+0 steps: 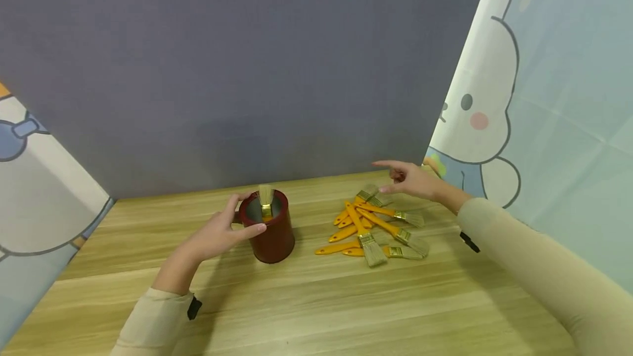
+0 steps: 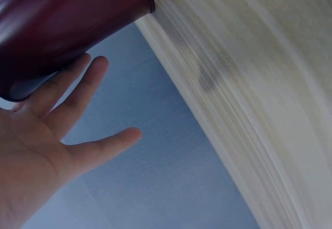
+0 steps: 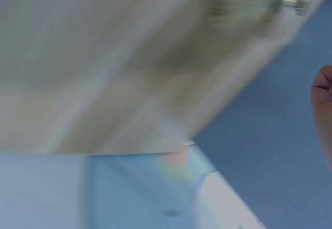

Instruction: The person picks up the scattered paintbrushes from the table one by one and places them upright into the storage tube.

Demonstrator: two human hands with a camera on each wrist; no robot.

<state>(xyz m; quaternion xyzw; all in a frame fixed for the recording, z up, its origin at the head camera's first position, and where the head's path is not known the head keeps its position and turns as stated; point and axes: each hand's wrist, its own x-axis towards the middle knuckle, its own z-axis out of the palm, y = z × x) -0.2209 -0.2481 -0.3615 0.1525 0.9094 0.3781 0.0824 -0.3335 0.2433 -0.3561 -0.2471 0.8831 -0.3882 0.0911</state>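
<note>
While your left hand [image 1: 215, 235] rests spread against the red mug [image 1: 273, 240] and your right hand [image 1: 412, 180] hovers empty, forefinger [image 1: 387, 163] extended, the brushes [image 1: 366, 239] piled on the table [image 1: 306, 312] near it look light, soft-bristled and best pinched by their stiff yellow handles [image 1: 379, 223].

grey wall [image 1: 296, 70] behind wood-grain tabletop [image 1: 346, 312], blue cartoon panels [image 1: 568, 70]
</note>
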